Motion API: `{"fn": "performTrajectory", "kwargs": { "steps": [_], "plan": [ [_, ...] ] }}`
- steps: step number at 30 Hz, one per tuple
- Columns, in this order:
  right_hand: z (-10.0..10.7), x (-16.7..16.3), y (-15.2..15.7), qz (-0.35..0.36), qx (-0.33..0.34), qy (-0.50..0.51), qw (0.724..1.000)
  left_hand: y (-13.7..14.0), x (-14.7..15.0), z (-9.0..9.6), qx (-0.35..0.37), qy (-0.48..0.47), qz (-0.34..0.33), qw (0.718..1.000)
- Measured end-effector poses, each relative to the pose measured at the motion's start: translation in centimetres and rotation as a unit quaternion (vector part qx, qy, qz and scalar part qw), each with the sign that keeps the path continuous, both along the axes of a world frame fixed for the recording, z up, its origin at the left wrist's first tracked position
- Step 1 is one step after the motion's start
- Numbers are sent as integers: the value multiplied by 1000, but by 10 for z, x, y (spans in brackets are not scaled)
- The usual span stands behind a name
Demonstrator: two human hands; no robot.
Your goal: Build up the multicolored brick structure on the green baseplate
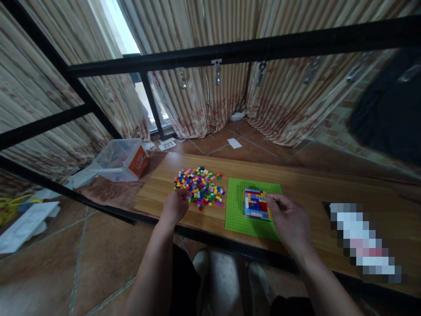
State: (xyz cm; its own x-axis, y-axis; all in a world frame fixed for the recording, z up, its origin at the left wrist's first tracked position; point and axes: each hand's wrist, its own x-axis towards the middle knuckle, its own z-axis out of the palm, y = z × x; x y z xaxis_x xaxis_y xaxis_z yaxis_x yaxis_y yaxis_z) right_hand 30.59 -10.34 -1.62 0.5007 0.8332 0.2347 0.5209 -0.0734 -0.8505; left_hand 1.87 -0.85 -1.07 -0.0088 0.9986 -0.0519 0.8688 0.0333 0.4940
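A loose pile of small coloured toy bricks lies on the wooden bench top. My left hand is at the pile's near left edge with its fingers curled together; whatever they pinch is hidden. To the right, a green studded baseplate carries a low block built of many-coloured bricks. Thumb and fingers of my right hand are pressed together at the right edge of this block. Any brick between them is too small to make out, and the hand covers part of the baseplate.
A clear plastic tub with an orange label stands beyond the bench's left end. A blurred-out object lies on the right of the bench top. A black metal rail with hanging clips crosses in front of the curtains.
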Motion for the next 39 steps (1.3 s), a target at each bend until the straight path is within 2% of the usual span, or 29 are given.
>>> {"fn": "performTrajectory", "kwargs": {
  "steps": [5, 10, 16, 19, 21, 25, 28, 33, 39],
  "plan": [
    [-3, 0, 0, 20, 2, -38, 999, -2, -3, -10, 0, 41, -31, 999],
    [-6, 0, 1, 35, 11, -48, 998, -1, -1, -20, 16, 36, -44, 998],
    [-8, 0, 1, 40, 13, -53, 998, 0, 4, -11, 21, 34, -48, 998],
    [-6, -5, 1, 43, 23, -35, 998, -1, 9, -2, 18, -24, -48, 998],
    [-4, -11, 1, 62, 29, -7, 998, -2, 15, 2, 11, -108, -69, 992],
    [-1, -28, 3, 130, 38, 72, 988, -11, 40, 5, -36, -308, -139, 940],
    [0, -37, 6, 151, 36, 85, 984, -20, 65, 7, -62, -382, -165, 907],
    [3, -40, 7, 171, 29, 73, 982, -33, 95, 5, -54, -414, -189, 889],
    [7, -36, 4, 173, 33, 73, 982, -41, 110, 1, 2, -366, -220, 904]
  ]
}}
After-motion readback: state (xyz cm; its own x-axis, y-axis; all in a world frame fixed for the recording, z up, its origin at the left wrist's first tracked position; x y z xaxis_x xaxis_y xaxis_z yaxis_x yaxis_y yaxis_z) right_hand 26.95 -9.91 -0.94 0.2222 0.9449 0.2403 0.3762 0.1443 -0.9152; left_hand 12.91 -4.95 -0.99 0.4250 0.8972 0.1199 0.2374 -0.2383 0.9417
